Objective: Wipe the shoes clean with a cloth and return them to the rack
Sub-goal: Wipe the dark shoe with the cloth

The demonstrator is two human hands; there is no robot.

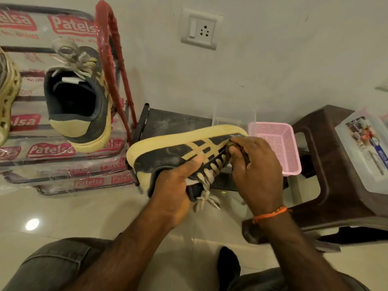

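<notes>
The wiping looks to be in the middle, not at its end. The left hand grips a dark shoe at its opening, thumb laid across the side stripes, and holds it tipped on its side in the air above the floor, its pale sole turned away from the person. The right hand is curled round a small dark cloth and presses it to the shoe's side near the toe. Grey dust shows on the dark upper toward the heel, so this shoe seems only partly cleaned. Its partner, the second shoe, sits on the rack near the rack's right edge, heel toward the camera; whether it has been wiped I cannot tell. A tan shoe shows at the rack's left edge. What is left, by my judgement: finish this shoe and set it on the rack beside its partner.

The floor is glossy pale tile. A pink basket sits on a low dark stand against the wall, a brown stool to its right bears a plastic box, and a wall socket is above.
</notes>
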